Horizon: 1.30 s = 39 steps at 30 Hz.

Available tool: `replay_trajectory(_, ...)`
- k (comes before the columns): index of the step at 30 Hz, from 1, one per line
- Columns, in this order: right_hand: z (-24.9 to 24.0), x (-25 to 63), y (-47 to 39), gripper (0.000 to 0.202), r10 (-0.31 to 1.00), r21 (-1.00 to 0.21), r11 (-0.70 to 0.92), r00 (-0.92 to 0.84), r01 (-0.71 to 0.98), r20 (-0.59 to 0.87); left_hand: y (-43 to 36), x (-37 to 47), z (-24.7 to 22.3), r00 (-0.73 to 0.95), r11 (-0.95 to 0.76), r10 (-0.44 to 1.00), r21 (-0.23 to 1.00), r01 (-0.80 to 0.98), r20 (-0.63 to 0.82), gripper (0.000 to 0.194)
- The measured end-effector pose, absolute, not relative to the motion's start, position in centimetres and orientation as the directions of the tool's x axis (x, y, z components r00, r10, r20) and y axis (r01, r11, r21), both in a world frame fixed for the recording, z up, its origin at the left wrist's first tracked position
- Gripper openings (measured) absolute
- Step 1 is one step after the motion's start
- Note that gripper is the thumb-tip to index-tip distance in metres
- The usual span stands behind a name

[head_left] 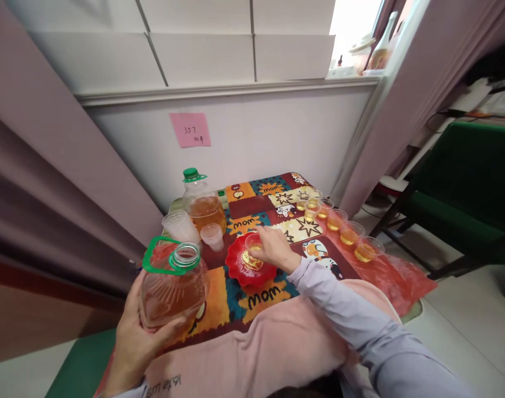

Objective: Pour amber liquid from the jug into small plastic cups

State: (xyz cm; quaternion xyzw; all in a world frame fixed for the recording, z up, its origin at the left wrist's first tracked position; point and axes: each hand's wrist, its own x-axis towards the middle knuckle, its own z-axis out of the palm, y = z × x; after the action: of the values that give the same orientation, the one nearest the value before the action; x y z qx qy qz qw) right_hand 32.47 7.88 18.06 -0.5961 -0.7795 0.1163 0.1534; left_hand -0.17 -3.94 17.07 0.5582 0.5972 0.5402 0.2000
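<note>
My left hand (pixel 138 326) is wrapped round the lower part of a large clear jug (pixel 173 298) of amber liquid, uncapped, with a green handle ring. Over a red scalloped dish (pixel 239 270), my right hand (pixel 272 247) grips a small clear cup (pixel 253 242) with some yellowish liquid. Its fingertips are partly hidden behind the hand. Left of the dish stand a small stack of clear cups (pixel 213 237) and a larger stack of cups (pixel 180 225). Behind them is a second jug (pixel 206 210) with a green cap.
Several cups with yellow liquid (pixel 347 235) line the right side of the patterned table mat (pixel 256 207), some on red plastic (pixel 397 282). A pink towel (pixel 285 337) covers the near edge. To the right stands a dark green chair (pixel 468 182); a pink note (pixel 189 130) hangs on the wall.
</note>
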Motion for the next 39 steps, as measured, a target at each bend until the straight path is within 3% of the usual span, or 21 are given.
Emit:
replay_trajectory(4,18.9,37.9,8.6,0.067,0.966,-0.545,0.252,-0.178,0.799,0.185,-4.0,0.1,17.1,-0.299,-0.192,0.884,0.864,0.466,0.358,0.123)
replay_trajectory(6,19.0,41.6,9.0,0.069,0.968,-0.569,0.232,-0.132,0.789,0.212,-4.0,0.3,17.1,-0.292,-0.183,0.888,0.856,0.483,0.355,0.124)
replay_trajectory(8,18.7,45.4,9.5,0.074,0.967,-0.528,0.201,-0.080,0.825,0.242,-4.0,0.3,17.0,-0.275,-0.183,0.895,0.852,0.490,0.351,0.124)
replay_trajectory(13,16.2,52.7,10.9,0.076,0.955,-0.291,0.071,0.019,0.954,0.296,-3.8,-0.1,16.7,-0.253,-0.185,0.896,0.825,0.534,0.365,0.125)
replay_trajectory(19,12.1,56.1,12.6,0.075,0.946,-0.169,0.062,-0.004,0.984,0.325,-3.9,-0.2,16.6,-0.265,-0.146,0.902,0.819,0.555,0.340,0.127)
replay_trajectory(31,10.2,56.5,13.7,0.066,0.955,-0.124,-0.001,0.038,0.992,0.294,-3.7,-0.7,16.1,-0.268,-0.155,0.889,0.794,0.588,0.372,0.124)
replay_trajectory(39,10.4,55.8,12.7,0.065,0.946,-0.088,-0.010,0.038,0.996,0.323,-4.4,0.0,16.2,-0.309,-0.180,0.897,0.898,0.400,0.317,0.128)
